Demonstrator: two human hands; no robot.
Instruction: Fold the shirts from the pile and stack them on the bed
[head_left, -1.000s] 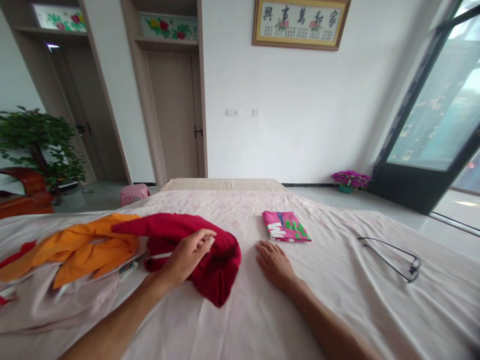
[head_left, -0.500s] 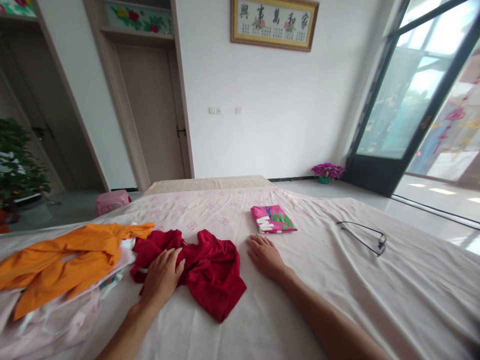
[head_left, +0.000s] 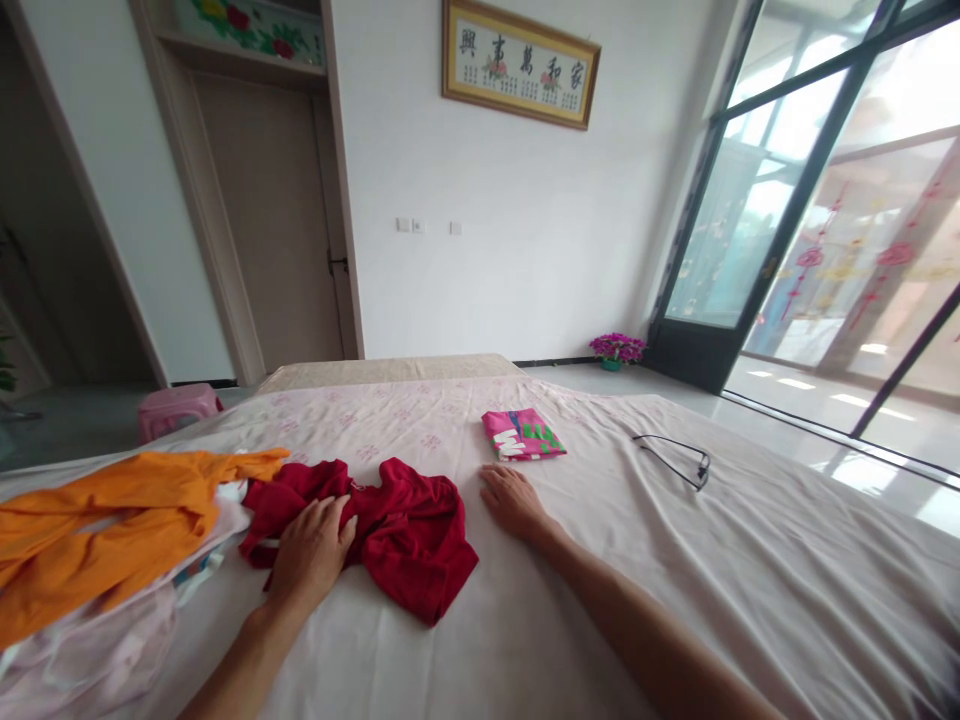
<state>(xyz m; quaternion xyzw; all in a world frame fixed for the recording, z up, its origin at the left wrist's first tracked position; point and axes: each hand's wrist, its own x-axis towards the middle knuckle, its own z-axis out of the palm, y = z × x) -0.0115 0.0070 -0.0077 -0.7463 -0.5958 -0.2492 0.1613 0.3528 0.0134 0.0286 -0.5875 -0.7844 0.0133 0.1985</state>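
Under my left hand (head_left: pixel 313 545) lies a crumpled dark red garment (head_left: pixel 412 530); the hand rests on its left part with fingers stretched out. My right hand (head_left: pixel 514 500) lies flat on the pale bedsheet (head_left: pixel 570 590), fingers extended and holding nothing. Just beyond it sits a pink folded cloth (head_left: pixel 523 435) with white and green print. To the left of the red garment an orange garment (head_left: pixel 120 520) is spread over a pale pink one (head_left: pixel 112 640), partly covering it.
Folded-temple eyeglasses or similar black-framed glasses (head_left: pixel 679 462) lie on the sheet at right. A pink stool (head_left: pixel 180 408) stands past the bed's left side. Purple flowers in a green pot (head_left: pixel 616 350) stand on the floor by the glass door (head_left: pixel 720 230).
The camera view has turned a little to the right, so everything shifts left in the picture. Both hands stay in the same places on the garment and the sheet.
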